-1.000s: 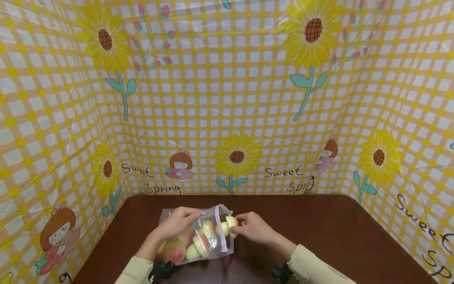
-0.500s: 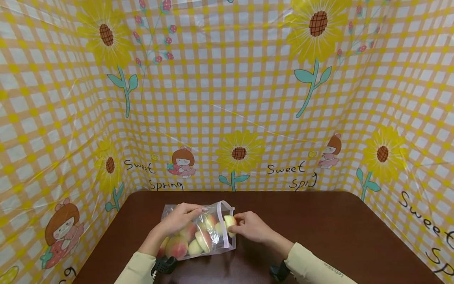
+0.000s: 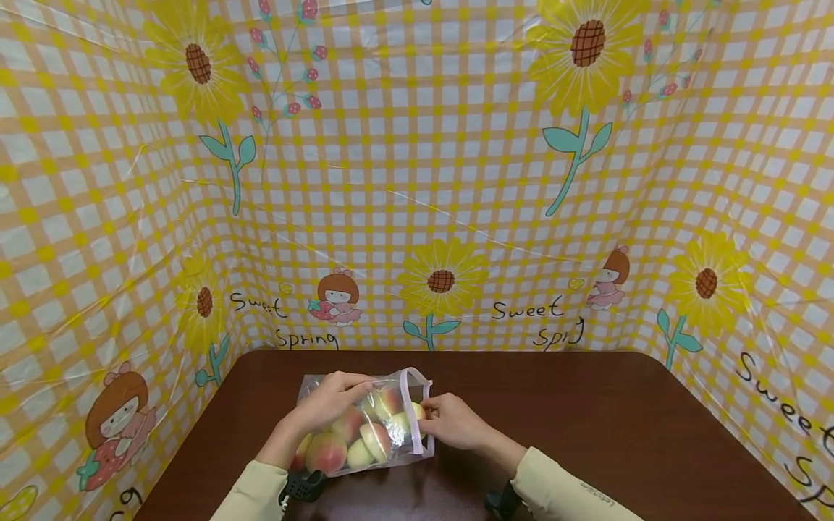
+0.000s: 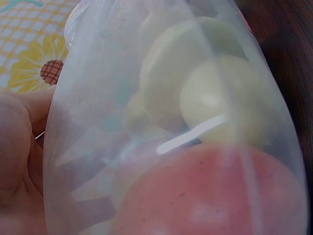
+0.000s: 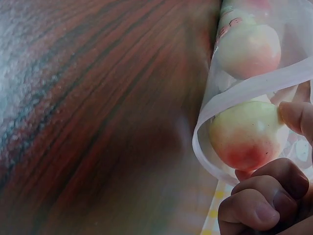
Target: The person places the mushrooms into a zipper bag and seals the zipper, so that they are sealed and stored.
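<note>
A clear zip bag (image 3: 407,450) with a pale lilac strip at its mouth lies on the table, its opening facing right. Several peaches (image 3: 326,454), pale yellow with red blush, show through the plastic. My left hand (image 3: 329,398) holds the bag's upper side; in the left wrist view the bag hides part of its fingers. Just inside the mouth is a pale peach (image 5: 249,137). My right hand (image 3: 456,423) pinches this peach, the thumb (image 5: 296,117) on its upper side and the other fingers curled below.
The dark brown table (image 3: 554,405) extends on both sides of the bag. A yellow checked cloth (image 3: 365,202) with sunflowers hangs behind and at the sides. Dark bands (image 3: 305,486) are on both wrists.
My right hand has moved left, carrying the peach from outside the bag's mouth to inside it. The left hand stays on the bag. The head view has shifted slightly.
</note>
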Demonstrator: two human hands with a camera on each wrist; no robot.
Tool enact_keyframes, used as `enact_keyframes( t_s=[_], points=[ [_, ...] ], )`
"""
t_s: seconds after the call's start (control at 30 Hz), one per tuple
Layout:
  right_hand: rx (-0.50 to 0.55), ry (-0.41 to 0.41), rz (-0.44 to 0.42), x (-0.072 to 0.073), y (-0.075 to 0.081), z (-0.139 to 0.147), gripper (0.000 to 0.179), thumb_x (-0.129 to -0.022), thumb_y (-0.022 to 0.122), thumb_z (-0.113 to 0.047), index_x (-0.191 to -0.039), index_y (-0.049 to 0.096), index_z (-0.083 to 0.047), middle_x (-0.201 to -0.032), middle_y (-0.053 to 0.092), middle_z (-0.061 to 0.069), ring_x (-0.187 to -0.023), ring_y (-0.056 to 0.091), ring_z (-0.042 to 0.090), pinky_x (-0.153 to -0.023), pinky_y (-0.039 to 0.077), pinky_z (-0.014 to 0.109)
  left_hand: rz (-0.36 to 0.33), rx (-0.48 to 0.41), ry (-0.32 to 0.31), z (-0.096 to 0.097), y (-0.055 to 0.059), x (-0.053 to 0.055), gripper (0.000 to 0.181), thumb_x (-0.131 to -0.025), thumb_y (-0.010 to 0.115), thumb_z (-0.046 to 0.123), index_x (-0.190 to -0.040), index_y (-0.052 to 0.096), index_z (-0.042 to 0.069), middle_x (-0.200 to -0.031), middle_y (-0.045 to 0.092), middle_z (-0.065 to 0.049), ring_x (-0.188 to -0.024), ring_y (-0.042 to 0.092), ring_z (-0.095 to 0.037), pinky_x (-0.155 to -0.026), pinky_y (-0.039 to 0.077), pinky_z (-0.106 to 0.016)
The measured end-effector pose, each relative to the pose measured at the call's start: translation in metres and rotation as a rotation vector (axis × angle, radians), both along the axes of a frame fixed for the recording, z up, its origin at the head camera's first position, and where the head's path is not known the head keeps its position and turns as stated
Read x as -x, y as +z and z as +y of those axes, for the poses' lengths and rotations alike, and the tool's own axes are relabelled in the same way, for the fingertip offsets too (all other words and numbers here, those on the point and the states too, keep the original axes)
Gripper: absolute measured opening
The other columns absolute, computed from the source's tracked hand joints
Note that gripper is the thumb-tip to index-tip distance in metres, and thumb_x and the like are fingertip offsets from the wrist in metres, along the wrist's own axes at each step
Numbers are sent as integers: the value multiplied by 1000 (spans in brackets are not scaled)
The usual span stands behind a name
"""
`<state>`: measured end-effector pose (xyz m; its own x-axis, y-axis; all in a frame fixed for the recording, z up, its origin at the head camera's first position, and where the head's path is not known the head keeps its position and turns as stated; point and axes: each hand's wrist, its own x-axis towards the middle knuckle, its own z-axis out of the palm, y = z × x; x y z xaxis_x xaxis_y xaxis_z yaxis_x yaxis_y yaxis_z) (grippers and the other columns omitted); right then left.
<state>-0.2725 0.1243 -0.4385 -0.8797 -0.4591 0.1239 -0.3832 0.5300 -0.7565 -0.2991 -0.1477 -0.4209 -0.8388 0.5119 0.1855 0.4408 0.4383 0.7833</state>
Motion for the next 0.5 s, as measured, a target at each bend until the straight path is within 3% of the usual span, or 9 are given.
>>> enact_keyframes(
  t_s=[0.17,0.4,0.5],
  points=[
    [-11,5,23,1,-2,-3,20,-90,67,-14,-101,72,2,-59,38,-9,-50,29,0,-47,20,17,1,5,2,2,1,0,31,-106,53,27,-128,71,14,-130,69,-8,-127,58,-26,-105,49,-51],
    [-29,4,90,1,-4,-9,9,-89,64,-10,-87,71,-4,-58,35,-9,-51,29,-1,-47,20,17,-21,10,3,4,4,-1,32,-107,50,29,-129,71,17,-131,68,-6,-127,58,-26,-106,48,-50],
    [-33,-6,89,1,-5,-12,10,-88,63,-8,-91,73,-5,-56,34,-10,-50,28,0,-46,21,16,-13,10,4,5,4,0,32,-106,51,29,-128,71,15,-131,68,-7,-128,58,-28,-107,47,-52]
  ],
)
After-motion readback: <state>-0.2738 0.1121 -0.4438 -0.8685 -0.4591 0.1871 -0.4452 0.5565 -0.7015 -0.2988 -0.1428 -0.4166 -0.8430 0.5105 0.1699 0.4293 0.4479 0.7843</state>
